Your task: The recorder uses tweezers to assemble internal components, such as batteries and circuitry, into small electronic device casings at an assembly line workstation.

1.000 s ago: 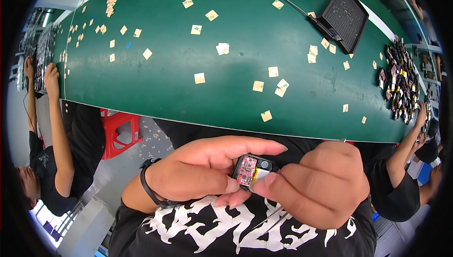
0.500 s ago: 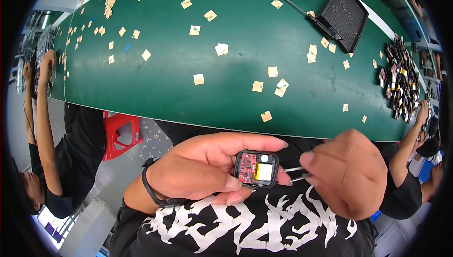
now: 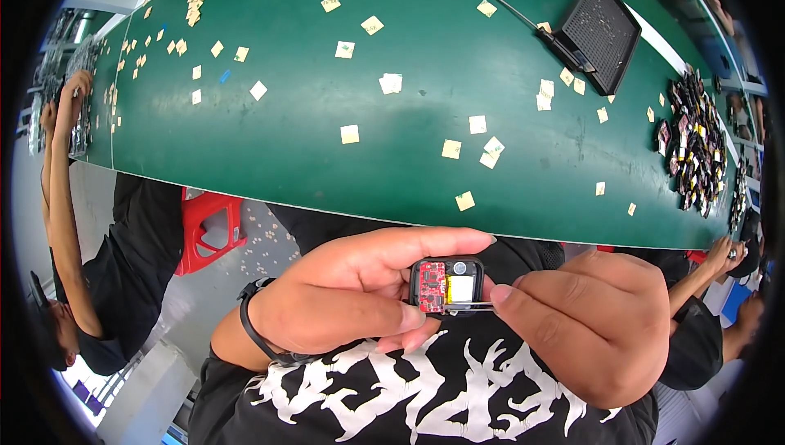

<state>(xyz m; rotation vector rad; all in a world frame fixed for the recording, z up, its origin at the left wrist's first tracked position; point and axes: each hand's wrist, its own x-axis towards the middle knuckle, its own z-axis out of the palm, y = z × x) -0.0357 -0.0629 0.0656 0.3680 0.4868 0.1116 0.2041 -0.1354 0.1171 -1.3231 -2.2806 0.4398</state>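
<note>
A small black square case point(image 3: 446, 264) lies open-faced in my left hand point(image 3: 343, 286), gripped between thumb and fingers. Inside it show a red circuit board point(image 3: 431, 288), a white battery with yellow tape point(image 3: 461, 288) and a round silvery part point(image 3: 459, 268). My right hand point(image 3: 589, 322) pinches metal tweezers point(image 3: 470, 305). Their tips reach into the lower part of the case, beside the battery's lower edge. What the tips touch is too small to make out.
On the green table point(image 3: 286, 151) lie many scattered paper squares point(image 3: 350, 134). A black tray point(image 3: 605, 32) and a thin-shafted tool point(image 3: 515, 10) lie at the back right, near a heap of small devices point(image 3: 695, 147). Co-workers sit at both sides; a red stool point(image 3: 208, 232) is at left.
The tweezers have moved left and down into the case, their arms now closer together. My left hand keeps hold of the case. The co-worker's hand at right has moved lower.
</note>
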